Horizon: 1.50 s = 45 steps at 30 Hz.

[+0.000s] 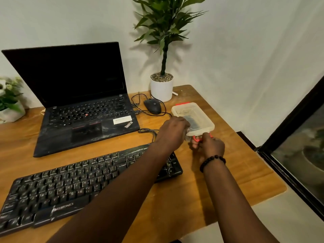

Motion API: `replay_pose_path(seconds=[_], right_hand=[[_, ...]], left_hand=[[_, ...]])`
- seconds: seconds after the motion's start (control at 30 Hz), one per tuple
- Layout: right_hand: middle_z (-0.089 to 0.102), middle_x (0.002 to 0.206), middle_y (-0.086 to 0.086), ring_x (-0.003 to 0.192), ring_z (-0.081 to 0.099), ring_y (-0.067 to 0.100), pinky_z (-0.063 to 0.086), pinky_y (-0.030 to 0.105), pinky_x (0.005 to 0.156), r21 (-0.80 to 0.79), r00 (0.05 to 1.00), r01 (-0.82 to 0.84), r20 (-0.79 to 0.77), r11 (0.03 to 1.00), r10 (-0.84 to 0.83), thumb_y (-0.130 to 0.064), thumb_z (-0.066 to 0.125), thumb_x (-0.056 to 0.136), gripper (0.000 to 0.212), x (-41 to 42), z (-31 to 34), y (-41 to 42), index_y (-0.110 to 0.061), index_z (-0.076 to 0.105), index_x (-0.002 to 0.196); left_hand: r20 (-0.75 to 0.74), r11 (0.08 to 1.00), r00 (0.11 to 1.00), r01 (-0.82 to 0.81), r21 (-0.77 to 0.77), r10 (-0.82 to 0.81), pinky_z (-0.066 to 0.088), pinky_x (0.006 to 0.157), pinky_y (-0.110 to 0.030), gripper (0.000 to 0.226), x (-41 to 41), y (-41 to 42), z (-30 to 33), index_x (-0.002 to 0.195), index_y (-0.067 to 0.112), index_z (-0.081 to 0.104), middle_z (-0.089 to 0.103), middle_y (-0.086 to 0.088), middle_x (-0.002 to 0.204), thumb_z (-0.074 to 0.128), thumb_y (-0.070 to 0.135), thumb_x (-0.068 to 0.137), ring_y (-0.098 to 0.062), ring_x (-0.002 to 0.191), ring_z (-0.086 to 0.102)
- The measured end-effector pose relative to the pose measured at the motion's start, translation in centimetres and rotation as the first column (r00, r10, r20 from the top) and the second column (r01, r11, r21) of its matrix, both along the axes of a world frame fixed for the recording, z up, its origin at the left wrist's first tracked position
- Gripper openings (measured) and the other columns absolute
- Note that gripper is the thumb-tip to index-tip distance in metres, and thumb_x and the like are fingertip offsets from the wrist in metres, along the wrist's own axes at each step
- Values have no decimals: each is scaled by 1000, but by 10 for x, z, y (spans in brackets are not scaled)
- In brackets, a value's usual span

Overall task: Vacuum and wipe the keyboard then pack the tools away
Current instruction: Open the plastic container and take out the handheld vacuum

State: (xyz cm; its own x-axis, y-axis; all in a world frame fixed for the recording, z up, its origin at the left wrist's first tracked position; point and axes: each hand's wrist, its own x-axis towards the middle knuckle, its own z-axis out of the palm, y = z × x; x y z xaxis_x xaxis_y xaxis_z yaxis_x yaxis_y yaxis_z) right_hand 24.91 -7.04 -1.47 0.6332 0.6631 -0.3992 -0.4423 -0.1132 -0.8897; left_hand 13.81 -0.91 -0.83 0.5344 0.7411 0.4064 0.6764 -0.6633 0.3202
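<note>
1. Both my arms reach forward and to the right, bare to the elbow, the left forearm crossing low over the surface.
2. My left hand [172, 133] is turned palm down, knuckles up, its fingers curled over the near left edge of the clear box [196, 116].
3. My right hand [209, 146] sits just beside it, fingers curled, thumb and fingertips pinching the red clip [197, 138].
4. A dark bead bracelet [212, 162] circles my right wrist.
</note>
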Motion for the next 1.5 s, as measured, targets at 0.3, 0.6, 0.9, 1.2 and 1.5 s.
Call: replay_pose_path(seconds=[0.3, 0.6, 0.9, 1.2, 1.5], right_hand=[[40, 140, 7, 127, 40, 24, 40, 30, 92, -83, 555, 179, 831, 980, -31, -33, 60, 90, 52, 6, -2, -2, -14, 42, 135], [52, 127, -5, 111, 53, 13, 53, 27, 80, 51, 656, -10, 754, 999, -32, -28, 60, 90, 36, 23, -25, 15, -27, 48, 124], [51, 126, -9, 111, 54, 11, 58, 32, 79, 66, 741, -50, 672, 997, -7, -32, 61, 89, 37, 24, -30, 16, -41, 43, 121], [48, 134, -4, 107, 49, 8, 40, 15, 75, -3, 791, 16, 611, 1000, -11, -44, 53, 91, 47, 32, -28, 19, -25, 46, 134], [57, 121, 4, 111, 53, 18, 40, 20, 78, -17, 616, 60, 787, 998, -24, -37, 56, 92, 34, 31, -6, 22, -13, 61, 116]], left_hand=[[441, 930, 828, -239, -280, 346, 44, 77, -26, 17, 6, 34, 7, 99, 9, 69, 67, -6, 105, 58, 0, 90, -20, 98, 59], [197, 658, 837, -233, -716, 511, 49, 100, -40, 33, 15, 112, 23, 120, 2, 69, 64, -15, 127, 58, 25, 99, -33, 119, 58], [206, 440, 743, -130, -889, 637, 46, 57, -31, 26, 28, 131, 19, 81, 6, 59, 61, -11, 81, 74, 24, 90, -21, 65, 56], [147, 525, 668, -410, -746, 730, 43, 83, -29, 44, 34, 117, 14, 135, 1, 51, 56, -15, 138, 48, 31, 103, -31, 123, 56], [140, 645, 764, -414, -643, 630, 44, 66, -27, 33, 23, 101, 20, 122, 3, 64, 64, -14, 126, 60, 25, 98, -28, 112, 61]])
